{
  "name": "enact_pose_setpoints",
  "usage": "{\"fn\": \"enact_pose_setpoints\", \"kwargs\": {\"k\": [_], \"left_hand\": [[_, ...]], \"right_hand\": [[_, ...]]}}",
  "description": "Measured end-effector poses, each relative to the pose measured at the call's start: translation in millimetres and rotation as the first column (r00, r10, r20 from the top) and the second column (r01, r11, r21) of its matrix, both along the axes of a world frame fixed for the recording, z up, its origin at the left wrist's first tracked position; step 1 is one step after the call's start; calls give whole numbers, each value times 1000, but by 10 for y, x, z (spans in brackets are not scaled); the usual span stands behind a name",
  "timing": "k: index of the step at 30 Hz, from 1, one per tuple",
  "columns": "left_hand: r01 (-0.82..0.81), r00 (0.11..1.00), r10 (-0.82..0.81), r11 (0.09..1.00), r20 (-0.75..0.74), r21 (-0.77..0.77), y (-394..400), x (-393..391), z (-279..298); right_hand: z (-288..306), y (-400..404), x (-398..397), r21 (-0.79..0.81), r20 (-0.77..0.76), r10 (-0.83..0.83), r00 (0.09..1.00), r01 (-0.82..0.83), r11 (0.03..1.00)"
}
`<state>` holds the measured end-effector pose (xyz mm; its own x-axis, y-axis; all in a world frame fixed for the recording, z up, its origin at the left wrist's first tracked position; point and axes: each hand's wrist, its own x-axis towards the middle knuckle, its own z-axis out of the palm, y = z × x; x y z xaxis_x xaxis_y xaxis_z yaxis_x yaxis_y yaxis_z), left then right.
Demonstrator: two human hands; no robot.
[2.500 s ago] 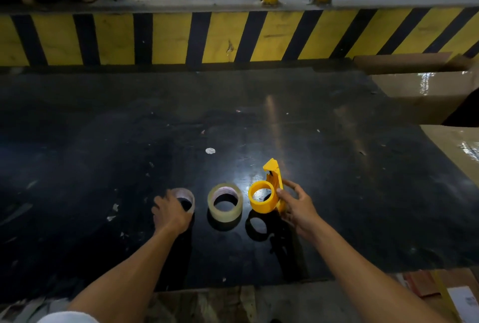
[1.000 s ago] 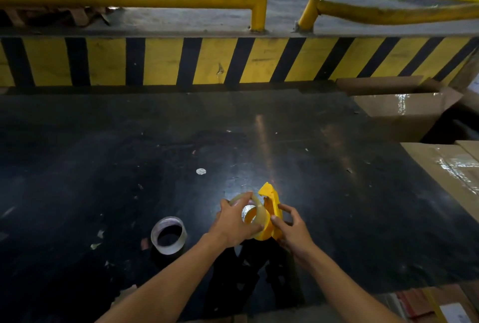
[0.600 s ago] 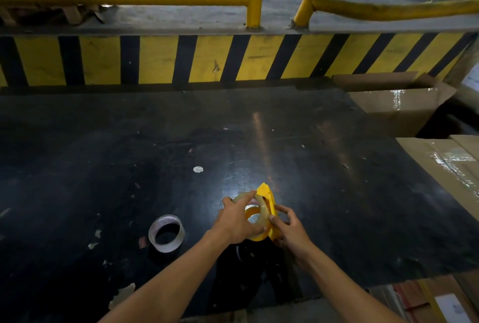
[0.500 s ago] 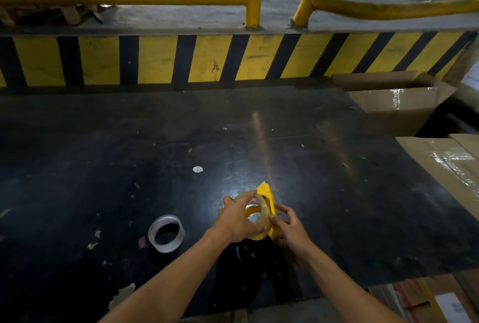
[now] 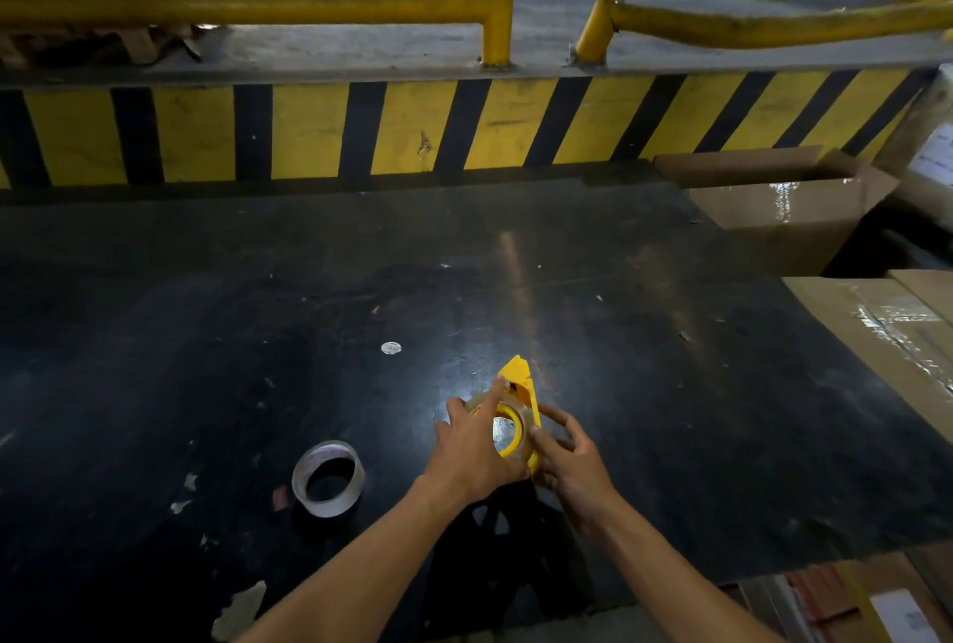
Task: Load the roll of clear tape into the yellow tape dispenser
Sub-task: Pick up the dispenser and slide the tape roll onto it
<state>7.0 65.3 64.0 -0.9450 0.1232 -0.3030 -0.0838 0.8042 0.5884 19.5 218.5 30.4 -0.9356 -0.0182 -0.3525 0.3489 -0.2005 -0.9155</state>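
The yellow tape dispenser (image 5: pixel 520 377) stands upright near the front middle of the black table (image 5: pixel 670 359), its pointed tip up. A roll of clear tape (image 5: pixel 522 423) sits around the dispenser's yellow ring. My left hand (image 5: pixel 474 451) grips the roll from the left, forefinger stretched up along its rim. My right hand (image 5: pixel 567 457) holds the dispenser from the right, thumb against the roll's edge. The lower part of the dispenser is hidden behind my hands.
A second tape roll (image 5: pixel 328 479) lies flat on the table to the left of my hands. Cardboard boxes (image 5: pixel 784 209) stand along the right edge. A yellow and black striped wall (image 5: pixel 309 132) with yellow rails closes the far side. Paper scraps dot the table.
My left hand left the roll on the left, picked up the middle roll and brought it onto the dispenser's ring. My right hand has kept hold of the dispenser throughout.
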Motion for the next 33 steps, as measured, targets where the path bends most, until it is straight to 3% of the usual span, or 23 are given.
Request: {"fn": "enact_pose_setpoints", "kwargs": {"k": [4,7,9,12,15,19,24,26,29,33], "left_hand": [[46,998,-52,991,44,123,-17,-34,5],[-43,999,42,956,10,290,-98,-102,7],[-125,991,137,897,0,423,-118,-139,42],[-277,960,245,757,136,591,-137,-182,110],[-296,946,102,661,309,689,-190,-143,115],[-245,957,33,625,289,741,-186,-57,136],[-235,969,82,574,231,784,-87,10,217],[-238,971,128,598,202,765,-65,18,230],[-264,963,212,630,165,731,-27,3,333],[-270,961,244,716,132,644,-6,-64,436]], "right_hand": [[65,43,-17,-46,-35,-70,997,68,997],[67,135,-24,-111,-27,-90,996,86,990],[86,181,-28,-141,-22,-84,996,80,987],[140,199,-45,-206,-3,-55,998,53,977],[160,198,-58,-295,20,-3,1000,9,955],[204,205,-57,-304,0,77,997,-74,950],[248,113,-112,-105,-33,98,995,-101,989],[253,96,-136,-86,-32,93,995,-95,992],[252,135,-149,-135,24,64,998,-60,989],[217,191,-106,-335,46,94,994,-73,939]]}}
